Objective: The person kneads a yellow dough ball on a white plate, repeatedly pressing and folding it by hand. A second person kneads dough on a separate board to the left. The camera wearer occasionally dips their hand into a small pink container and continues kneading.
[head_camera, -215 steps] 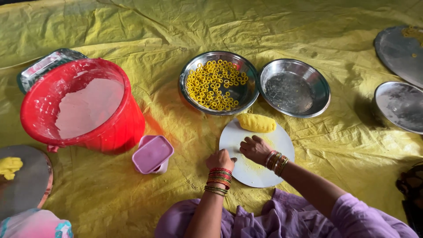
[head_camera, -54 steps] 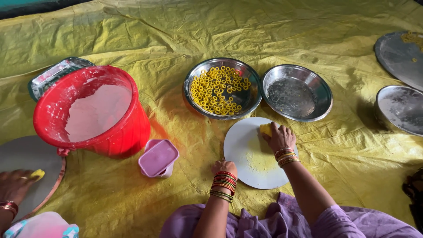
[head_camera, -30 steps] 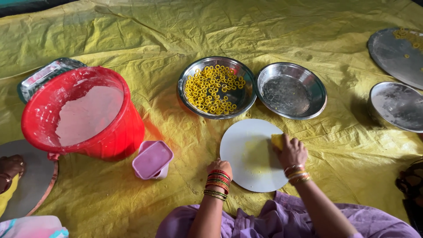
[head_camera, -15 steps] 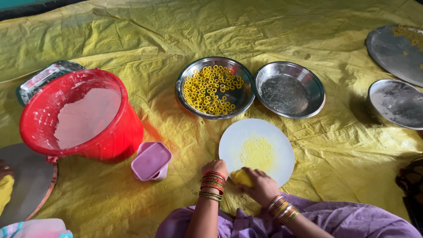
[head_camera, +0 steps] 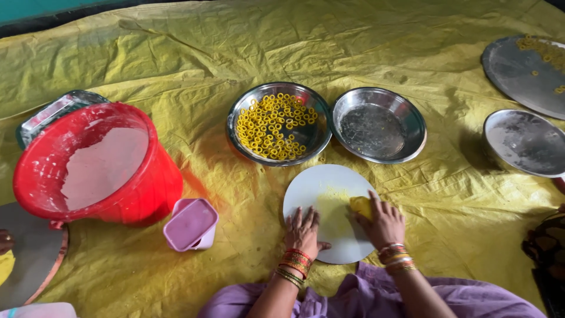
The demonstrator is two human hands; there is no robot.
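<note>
A soft yellow lump of dough (head_camera: 360, 206) lies on the right half of a round white board (head_camera: 321, 194), near the front edge of the yellow plastic sheet (head_camera: 235, 59). The left hand (head_camera: 303, 231) rests flat, fingers spread, on the board; the right hand (head_camera: 384, 222) cups the dough. A red plastic bucket (head_camera: 94, 165) holds pale flour, a small pink lidded box (head_camera: 190, 224) stands shut, a round steel bowl (head_camera: 279, 123) holds yellow dough rings, and its steel neighbour bowl (head_camera: 378, 125) holds only a floury film.
</note>
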